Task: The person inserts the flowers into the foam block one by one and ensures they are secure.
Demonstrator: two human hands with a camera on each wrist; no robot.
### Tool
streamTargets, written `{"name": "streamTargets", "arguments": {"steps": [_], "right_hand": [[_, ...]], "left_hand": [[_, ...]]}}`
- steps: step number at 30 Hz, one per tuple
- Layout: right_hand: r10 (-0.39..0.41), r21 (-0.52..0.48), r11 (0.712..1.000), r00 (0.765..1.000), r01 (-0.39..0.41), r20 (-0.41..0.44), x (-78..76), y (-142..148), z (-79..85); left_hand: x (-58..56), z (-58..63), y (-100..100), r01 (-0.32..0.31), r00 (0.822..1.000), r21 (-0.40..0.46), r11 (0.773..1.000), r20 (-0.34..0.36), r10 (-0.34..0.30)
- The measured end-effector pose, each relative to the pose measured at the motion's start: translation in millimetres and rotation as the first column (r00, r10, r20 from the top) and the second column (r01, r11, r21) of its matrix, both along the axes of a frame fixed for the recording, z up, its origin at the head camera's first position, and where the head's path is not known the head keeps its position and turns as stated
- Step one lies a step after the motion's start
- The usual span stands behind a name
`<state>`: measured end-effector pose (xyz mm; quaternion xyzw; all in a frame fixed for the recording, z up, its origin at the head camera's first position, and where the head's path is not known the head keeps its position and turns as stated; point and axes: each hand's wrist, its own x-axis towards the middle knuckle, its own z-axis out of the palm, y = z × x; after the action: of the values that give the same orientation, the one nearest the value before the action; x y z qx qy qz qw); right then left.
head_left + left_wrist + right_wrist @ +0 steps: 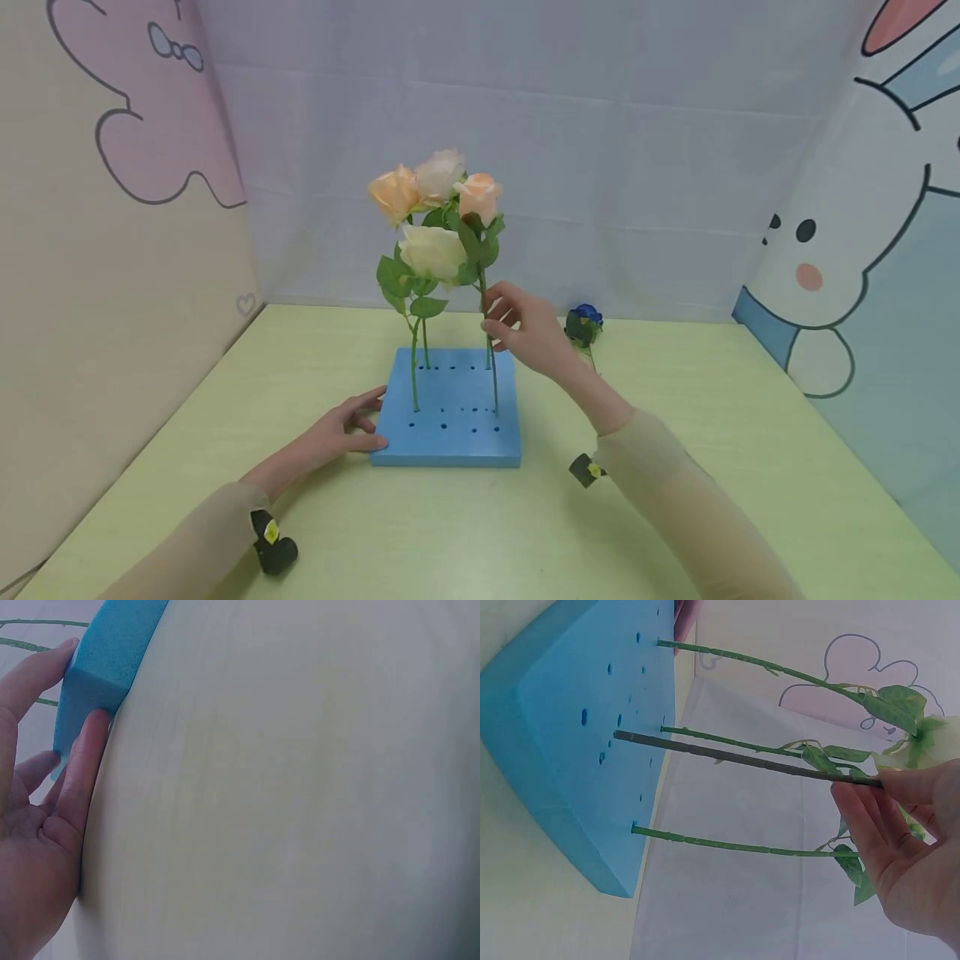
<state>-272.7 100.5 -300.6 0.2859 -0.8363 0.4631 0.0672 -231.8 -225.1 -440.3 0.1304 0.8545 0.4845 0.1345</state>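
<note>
In the head view my right hand (528,329) pinches the dark stem (742,760) of a peach rose (478,198) between thumb and fingers. That stem points down at the blue foam block (457,454), its lower end right by the holes on the right side. My left hand (341,433) rests against the block's left edge, the thumb by the front corner and the fingers fairly straight. Three green stems stand in the block. Above them cluster an orange rose (393,193), a pale pink rose (440,175) and a cream rose (432,252).
A blue rose (583,325) lies on the table (375,533) at the back right, its stem partly behind my right forearm. Rows of small holes dot the block's top. A pale cloth backdrop (637,183) closes off the far side, with cartoon-printed panels to either side.
</note>
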Motion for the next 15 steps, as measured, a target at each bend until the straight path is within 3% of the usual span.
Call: {"name": "streamTargets", "arguments": {"steps": [15], "right_hand": [[0.011,-0.025,1.000,0.997,-0.013,-0.080,-7.1,-20,-2.2]], "left_hand": [[-1.9,-1.8,0,0.003,1.000,-0.012,1.000,-0.008,-0.003]]}}
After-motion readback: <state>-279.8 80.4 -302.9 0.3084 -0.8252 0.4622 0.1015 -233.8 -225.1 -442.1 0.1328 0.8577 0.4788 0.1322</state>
